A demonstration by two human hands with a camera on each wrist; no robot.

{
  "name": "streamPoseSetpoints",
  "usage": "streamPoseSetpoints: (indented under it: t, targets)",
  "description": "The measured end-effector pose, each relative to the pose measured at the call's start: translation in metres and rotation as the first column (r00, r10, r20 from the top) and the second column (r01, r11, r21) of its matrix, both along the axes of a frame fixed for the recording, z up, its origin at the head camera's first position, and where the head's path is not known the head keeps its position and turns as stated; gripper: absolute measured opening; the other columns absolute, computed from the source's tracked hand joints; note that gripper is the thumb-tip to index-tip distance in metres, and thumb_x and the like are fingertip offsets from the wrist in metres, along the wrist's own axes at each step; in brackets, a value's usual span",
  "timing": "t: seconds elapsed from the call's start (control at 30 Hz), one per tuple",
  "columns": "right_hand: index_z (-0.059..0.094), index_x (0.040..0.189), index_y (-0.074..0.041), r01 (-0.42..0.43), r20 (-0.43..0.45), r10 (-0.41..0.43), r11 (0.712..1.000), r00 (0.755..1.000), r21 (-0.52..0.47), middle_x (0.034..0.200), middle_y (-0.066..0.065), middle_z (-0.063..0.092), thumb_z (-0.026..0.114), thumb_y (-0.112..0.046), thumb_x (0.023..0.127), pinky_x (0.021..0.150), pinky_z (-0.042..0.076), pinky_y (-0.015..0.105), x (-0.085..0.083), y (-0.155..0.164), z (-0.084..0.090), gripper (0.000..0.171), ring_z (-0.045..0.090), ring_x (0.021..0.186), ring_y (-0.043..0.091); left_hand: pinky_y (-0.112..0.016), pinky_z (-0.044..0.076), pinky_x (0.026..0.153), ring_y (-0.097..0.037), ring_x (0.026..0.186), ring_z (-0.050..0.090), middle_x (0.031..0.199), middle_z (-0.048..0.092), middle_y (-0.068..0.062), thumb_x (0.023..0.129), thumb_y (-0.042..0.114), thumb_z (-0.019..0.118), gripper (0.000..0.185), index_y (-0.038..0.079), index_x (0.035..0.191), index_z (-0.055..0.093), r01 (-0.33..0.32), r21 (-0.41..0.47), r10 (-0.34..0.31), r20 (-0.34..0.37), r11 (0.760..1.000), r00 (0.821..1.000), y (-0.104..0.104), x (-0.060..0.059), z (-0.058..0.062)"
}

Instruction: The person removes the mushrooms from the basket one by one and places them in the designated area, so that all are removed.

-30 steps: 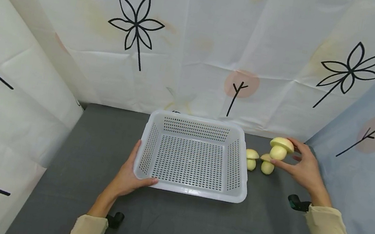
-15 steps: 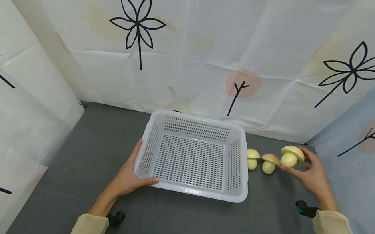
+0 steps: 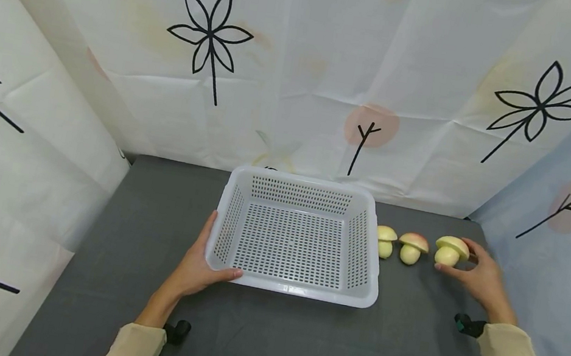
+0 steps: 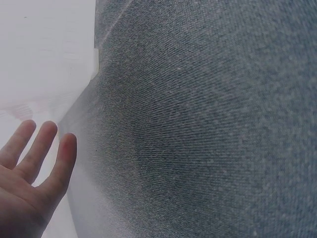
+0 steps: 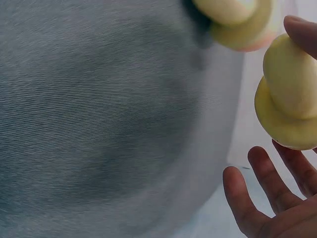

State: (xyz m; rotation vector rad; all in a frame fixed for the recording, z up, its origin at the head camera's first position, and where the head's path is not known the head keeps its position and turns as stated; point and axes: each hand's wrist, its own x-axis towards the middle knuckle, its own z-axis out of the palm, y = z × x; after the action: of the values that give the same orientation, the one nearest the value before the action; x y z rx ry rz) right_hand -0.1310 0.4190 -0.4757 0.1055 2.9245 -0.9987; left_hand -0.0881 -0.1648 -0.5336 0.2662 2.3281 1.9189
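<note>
The right hand pinches a pale yellow toy mushroom standing on the dark grey tablecloth, rightmost of three beside the white perforated plastic basket. The left hand grips the basket's near-left corner, thumb curled along its front wall.

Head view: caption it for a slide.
Left hand grips white basket; right hand holds the rightmost of three toy mushrooms.

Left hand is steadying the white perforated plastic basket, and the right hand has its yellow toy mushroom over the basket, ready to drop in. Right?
Not quite. In the head view the right hand holds the yellow toy mushroom down on the grey cloth, right of the white perforated plastic basket, beside two smaller mushrooms. The left hand does grip the basket.
</note>
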Motion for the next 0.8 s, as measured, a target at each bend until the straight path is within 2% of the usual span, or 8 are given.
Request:
streamPoseSetpoints:
  t: [0.2,0.5,0.8]
  targets:
    - [0.025,0.154,0.012,0.016,0.032,-0.017,1.000,0.999,0.013,0.145,0.042,0.034,0.081,-0.033,0.088,0.084,0.040,0.067,-0.001,0.007,-0.018,0.098,0.039,0.123,0.059,-0.049,0.050,0.091,-0.041,0.117,0.060,0.162,0.031,-0.015,0.069,0.015,0.096,0.136,0.034,0.164,0.000,-0.004,-0.021,0.004,-0.011,1.000,1.000,0.000,0.000,-0.001]
    - [0.026,0.153,0.011,0.029,0.065,-0.030,0.999,0.997,0.029,0.145,0.042,0.034,0.083,-0.029,0.086,0.089,0.037,0.068,0.000,0.007,-0.033,0.097,0.038,0.123,0.059,-0.049,0.050,0.090,-0.041,0.117,0.060,0.162,0.030,-0.015,0.069,0.015,0.097,0.136,0.042,0.162,0.001,-0.010,-0.023,0.010,-0.014,1.000,1.000,0.000,-0.001,-0.002]
    - [0.022,0.154,0.012,0.042,0.067,-0.044,0.999,0.997,0.026,0.144,0.043,0.033,0.082,-0.023,0.086,0.092,0.036,0.068,-0.003,0.007,-0.040,0.097,0.037,0.123,0.060,-0.047,0.052,0.089,-0.042,0.117,0.060,0.162,0.030,-0.014,0.069,0.014,0.097,0.137,0.040,0.162,0.000,-0.004,-0.014,0.004,-0.011,1.000,1.000,0.001,0.000,0.001]
